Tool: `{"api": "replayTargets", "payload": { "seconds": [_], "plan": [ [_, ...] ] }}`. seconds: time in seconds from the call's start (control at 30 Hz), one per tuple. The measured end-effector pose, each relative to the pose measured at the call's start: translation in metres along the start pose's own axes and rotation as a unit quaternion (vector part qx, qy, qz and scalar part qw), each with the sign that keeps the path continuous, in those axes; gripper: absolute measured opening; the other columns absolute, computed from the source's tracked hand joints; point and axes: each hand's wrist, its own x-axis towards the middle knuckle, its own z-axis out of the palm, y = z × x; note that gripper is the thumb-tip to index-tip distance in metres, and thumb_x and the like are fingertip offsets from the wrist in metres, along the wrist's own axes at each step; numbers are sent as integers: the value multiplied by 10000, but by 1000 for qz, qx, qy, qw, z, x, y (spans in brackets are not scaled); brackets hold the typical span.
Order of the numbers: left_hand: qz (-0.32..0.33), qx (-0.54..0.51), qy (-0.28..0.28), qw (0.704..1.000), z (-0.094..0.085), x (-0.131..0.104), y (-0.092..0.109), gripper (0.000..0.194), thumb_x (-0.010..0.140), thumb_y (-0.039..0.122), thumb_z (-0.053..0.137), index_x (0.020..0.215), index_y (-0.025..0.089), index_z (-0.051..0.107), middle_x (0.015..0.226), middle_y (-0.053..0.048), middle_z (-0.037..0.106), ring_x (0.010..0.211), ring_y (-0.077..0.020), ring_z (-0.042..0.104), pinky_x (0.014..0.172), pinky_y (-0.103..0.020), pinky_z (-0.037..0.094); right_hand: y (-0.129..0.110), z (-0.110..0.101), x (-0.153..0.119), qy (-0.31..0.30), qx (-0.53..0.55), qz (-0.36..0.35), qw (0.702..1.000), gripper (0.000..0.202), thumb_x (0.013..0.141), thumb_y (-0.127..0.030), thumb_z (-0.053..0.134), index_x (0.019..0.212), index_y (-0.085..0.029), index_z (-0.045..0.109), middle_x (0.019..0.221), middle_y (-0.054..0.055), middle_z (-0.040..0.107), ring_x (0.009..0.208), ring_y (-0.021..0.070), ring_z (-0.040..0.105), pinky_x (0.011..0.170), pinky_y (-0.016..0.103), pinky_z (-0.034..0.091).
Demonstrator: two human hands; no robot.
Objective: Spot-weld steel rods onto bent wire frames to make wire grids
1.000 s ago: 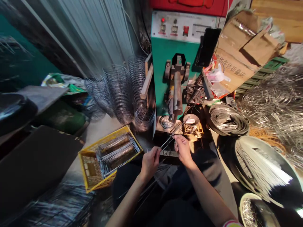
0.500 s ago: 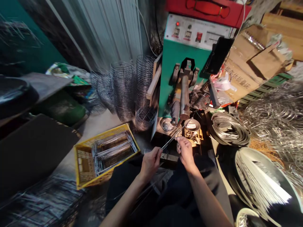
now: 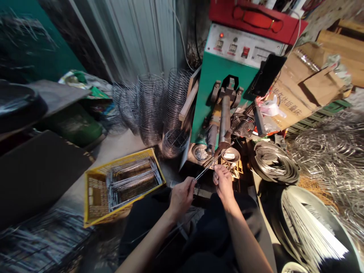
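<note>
My left hand is closed in a pinch on the near end of a thin metal rod. From there the rod slants up and right, its far part lying just under the tips of the green machine. To the right of the rod, my right hand has its fingers curled and thumb pressed in. Whatever it holds, if anything, is too small to name. Beyond my hands, a round dish of small metal bits and another dish sit below the machine's arms.
At left stands a yellow crate holding bundled metal rods. Coiled wire cylinders stand behind it. On the right are a wire coil, a large basin with straight wires, heaped wire rings and a cardboard box.
The view has shifted slightly, so the machine appears a little lower and further right. Both hands keep nearly the same pose, and the rod's far part still lies at the machine's tips.
</note>
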Motion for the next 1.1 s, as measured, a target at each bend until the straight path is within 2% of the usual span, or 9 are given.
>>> {"api": "replayTargets", "payload": {
  "seconds": [0.43,0.63,0.87,1.1],
  "plan": [
    [-18,-13,-3,1000,-3,12,6,274,1007,312,364,856,213,570,690,-21,620,620,-163,612,616,-259,397,1,2,14,0,11,-11,1000,300,723,-413,785,739,-184,591,466,-111,365,370,30,251,348,173,187],
    [-1,-21,-2,1000,-6,17,8,277,1004,313,368,850,208,573,678,-10,606,600,-146,586,607,-249,385,2,3,19,-7,20,0,1000,288,721,-401,783,755,-180,600,480,-111,365,372,27,244,343,176,176],
    [12,-18,-8,1000,-8,17,8,281,1008,305,390,824,192,570,674,3,566,590,-127,534,605,-246,362,0,2,16,-2,8,-5,1000,375,727,-438,793,650,-194,518,457,-104,383,361,27,262,338,173,178],
    [33,-74,-35,996,-11,41,-2,315,994,327,431,797,168,618,671,3,583,612,-121,514,620,-239,369,-2,-8,21,17,-35,-40,998,355,736,-450,783,675,-185,555,472,-99,396,373,31,269,348,180,180]
  ]
}}
